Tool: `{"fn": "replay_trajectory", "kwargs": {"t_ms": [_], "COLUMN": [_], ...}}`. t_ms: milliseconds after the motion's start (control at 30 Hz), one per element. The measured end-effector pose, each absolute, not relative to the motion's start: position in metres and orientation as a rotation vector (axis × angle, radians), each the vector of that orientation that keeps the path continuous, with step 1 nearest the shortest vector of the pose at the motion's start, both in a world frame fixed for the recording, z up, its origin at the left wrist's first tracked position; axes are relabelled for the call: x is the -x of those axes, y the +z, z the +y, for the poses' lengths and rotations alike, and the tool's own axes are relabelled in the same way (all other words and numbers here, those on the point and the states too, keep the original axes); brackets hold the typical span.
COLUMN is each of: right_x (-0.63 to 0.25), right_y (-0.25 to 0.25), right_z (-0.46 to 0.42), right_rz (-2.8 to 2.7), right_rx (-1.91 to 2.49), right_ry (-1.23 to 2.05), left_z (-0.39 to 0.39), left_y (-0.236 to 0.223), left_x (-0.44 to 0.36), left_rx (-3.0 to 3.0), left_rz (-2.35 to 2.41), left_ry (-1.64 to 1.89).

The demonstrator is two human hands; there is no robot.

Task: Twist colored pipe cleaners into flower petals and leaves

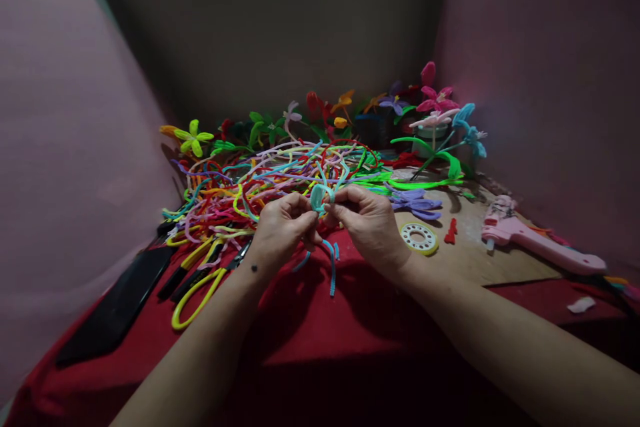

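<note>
Between my two hands is a light-blue pipe cleaner piece [319, 197], bent into loops with loose ends sticking up and hanging down. My left hand [287, 227] pinches it from the left, fingers closed. From the other side my right hand [365, 220] pinches the same piece between thumb and fingertips. Blue pipe cleaner ends [332, 270] dangle below the left fingers, over the red cloth. Exactly where the fingertips press is partly hidden. Behind the hands lies a tangled heap of colourful pipe cleaners [270, 177].
Yellow-handled scissors [200, 297] and a black flat object [117, 307] lie left on the red cloth [300, 340]. At right, a board [480, 270] carries a pink glue gun [545, 247], a tape roll [419, 238] and a purple pipe cleaner flower [415, 203]. Finished flowers [194, 139] line the back.
</note>
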State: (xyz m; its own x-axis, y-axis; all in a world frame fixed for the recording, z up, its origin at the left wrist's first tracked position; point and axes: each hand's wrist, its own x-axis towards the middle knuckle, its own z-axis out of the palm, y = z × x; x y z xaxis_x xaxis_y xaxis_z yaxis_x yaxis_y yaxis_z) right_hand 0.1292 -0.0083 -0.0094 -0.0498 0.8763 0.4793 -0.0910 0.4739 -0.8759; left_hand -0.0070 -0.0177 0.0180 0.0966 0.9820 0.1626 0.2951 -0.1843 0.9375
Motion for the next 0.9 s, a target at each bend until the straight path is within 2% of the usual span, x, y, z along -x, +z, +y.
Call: {"fn": "replay_trajectory", "kwargs": {"t_ms": [167, 467, 667, 900], "right_x": [-0.127, -0.129, -0.129, -0.131], "right_y": [-0.013, -0.015, -0.015, -0.015], "right_z": [-0.009, 0.002, 0.002, 0.006], "right_rz": [-1.448, -1.050, -1.058, -0.870], "right_rx": [0.767, 0.685, 0.699, 0.639], "right_ry": [0.859, 1.518, 1.541, 1.663], "left_z": [-0.017, -0.018, -0.017, -0.017], "left_y": [0.012, 0.013, 0.018, 0.018], "left_x": [0.008, 0.007, 0.008, 0.008], "left_rx": [-1.653, -1.614, -1.583, -1.590], "left_rz": [1.249, 1.233, 1.190, 1.135], "left_ry": [1.180, 1.240, 1.096, 1.092]}}
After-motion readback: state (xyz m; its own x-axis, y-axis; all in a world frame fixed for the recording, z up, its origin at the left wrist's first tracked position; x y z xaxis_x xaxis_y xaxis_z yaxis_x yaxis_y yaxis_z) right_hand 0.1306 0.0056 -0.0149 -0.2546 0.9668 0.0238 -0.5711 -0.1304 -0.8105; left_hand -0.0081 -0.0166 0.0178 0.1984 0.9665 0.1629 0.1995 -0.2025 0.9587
